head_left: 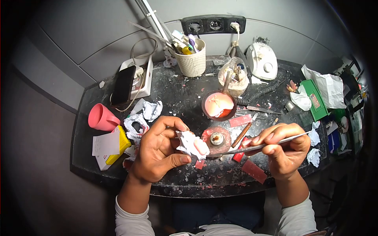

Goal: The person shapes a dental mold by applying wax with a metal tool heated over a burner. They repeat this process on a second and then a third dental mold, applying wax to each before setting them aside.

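My left hand (155, 151) is closed around a white plaster dental cast (186, 144), thumb below and fingers above. A smooth pink patch (201, 148) shows on the cast's right side. In my right hand (286, 147) a long thin metal wax spatula (252, 148) is pinched, its tip pointing left toward the cast. Beneath the spatula's tip stands a round spirit lamp (221, 146) with a brown wick; no flame shows. Just behind it sits a small dark pan (204, 112) holding pink and red wax. Pink wax sheets (254, 171) lie near the desk's front edge.
Plaster casts (152, 110), a pink cup (101, 117) and a yellow box (123, 142) are at the left. A phone (122, 85) leans on a white tray. Farther back are a tool basket (191, 63) and a white machine (262, 63). A green box (314, 100) lies right.
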Demonstrator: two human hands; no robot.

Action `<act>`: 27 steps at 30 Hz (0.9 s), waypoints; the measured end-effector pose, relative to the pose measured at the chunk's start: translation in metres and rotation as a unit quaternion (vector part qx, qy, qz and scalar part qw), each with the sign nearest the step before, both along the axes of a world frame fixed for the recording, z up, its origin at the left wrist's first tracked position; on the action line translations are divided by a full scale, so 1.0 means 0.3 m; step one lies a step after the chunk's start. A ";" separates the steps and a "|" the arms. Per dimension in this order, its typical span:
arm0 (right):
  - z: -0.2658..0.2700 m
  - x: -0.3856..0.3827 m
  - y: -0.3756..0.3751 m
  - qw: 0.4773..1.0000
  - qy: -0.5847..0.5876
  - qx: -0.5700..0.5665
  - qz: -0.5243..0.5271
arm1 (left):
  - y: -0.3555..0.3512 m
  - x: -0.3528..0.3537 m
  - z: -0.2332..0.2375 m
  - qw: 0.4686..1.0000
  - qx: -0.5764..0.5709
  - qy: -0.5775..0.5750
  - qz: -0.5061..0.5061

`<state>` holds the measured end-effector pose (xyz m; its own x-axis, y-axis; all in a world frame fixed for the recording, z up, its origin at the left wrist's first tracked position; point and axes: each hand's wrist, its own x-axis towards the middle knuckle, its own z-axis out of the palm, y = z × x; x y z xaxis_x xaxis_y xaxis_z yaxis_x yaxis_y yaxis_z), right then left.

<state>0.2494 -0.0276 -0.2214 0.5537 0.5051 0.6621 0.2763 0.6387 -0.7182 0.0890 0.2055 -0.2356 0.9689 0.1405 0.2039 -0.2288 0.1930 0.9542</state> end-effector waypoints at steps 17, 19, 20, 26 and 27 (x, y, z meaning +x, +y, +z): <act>-0.006 0.016 0.022 0.932 -0.033 -0.287 -0.218 | -0.021 -0.030 0.030 0.988 -0.123 -0.043 -0.086; -0.008 0.017 0.023 0.932 -0.039 -0.291 -0.212 | -0.024 -0.037 0.038 0.987 -0.133 -0.034 -0.084; -0.006 0.017 0.022 0.931 -0.041 -0.293 -0.214 | -0.026 -0.040 0.040 0.986 -0.141 -0.025 -0.083; 0.000 0.009 0.025 0.931 -0.035 -0.287 -0.223 | -0.024 -0.042 0.043 0.985 -0.146 -0.028 -0.091; 0.002 0.007 0.027 0.932 -0.023 -0.280 -0.230 | -0.024 -0.043 0.042 0.985 -0.146 -0.028 -0.090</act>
